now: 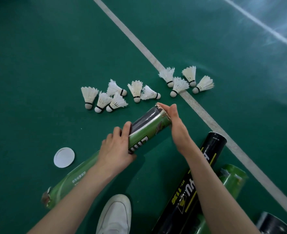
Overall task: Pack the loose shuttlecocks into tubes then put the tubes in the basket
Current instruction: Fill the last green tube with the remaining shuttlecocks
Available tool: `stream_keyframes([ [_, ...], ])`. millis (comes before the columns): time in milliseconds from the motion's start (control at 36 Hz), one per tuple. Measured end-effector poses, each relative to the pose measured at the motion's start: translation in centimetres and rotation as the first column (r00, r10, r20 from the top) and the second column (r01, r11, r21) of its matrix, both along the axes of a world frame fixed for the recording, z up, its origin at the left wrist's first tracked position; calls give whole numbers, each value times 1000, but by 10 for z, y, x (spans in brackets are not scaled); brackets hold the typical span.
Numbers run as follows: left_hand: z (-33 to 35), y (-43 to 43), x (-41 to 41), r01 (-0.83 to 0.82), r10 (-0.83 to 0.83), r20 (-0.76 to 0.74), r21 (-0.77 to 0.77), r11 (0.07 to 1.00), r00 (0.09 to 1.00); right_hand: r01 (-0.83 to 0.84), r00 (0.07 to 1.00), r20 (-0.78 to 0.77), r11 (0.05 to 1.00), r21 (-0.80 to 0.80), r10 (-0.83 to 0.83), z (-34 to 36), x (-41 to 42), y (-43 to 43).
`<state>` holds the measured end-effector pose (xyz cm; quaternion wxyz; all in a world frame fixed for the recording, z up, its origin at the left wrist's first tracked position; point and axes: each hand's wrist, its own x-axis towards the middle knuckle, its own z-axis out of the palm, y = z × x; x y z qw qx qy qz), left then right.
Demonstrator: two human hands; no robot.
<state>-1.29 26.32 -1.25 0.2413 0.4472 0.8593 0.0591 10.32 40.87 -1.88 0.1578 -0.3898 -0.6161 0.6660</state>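
Observer: Feathers are the worry. The left hand (117,147) is wrapped round the middle of the green tube (149,125). The right hand (174,125) lies with straight fingers flat against the tube's far end. Whatever sits under that palm is hidden.

Partner: So if a shuttlecock is only half in, a hard push could crush its skirt?

Observer: Likely, yes. The rim at that end also looks ragged, and a torn edge could snag feathers or keep a cap from seating.

Partner: And the white lid (64,157)?

Observer: It lies on the floor (38,65), left of the left hand and apart from the tube. A careless knee could send it sliding.

Partner: And the rest?

Observer: The loose shuttlecocks (136,90) lie in two clusters just beyond the tube's far end, so a swing of that end would scatter them. The black tube (205,168) lies beside the right forearm and might roll if nudged. No basket is in view.
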Motion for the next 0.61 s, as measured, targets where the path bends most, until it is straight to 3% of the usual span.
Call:
stream_keyframes([
  [83, -1, 14, -1, 22, -22, -21, -15, 1000, 1000, -15, 1000, 2, 997, -72, 15, -5, 5, 12],
  [167, -2, 30, -5, 23, -24, -44, -21, 1000, 999, 20, 998, 68, 999, -41, -17, -12, 7, 30],
  [306, -6, 59, -17, 14, -15, -13, -58, 998, 1000, 232, 940, 229, 966, 113, -252, -25, 3, 84],
  [611, -29, 109, -32, 122, -118, 32, -130, 984, 992, 242, 736, 496, 863, 443, -461, -42, -19, 202],
])
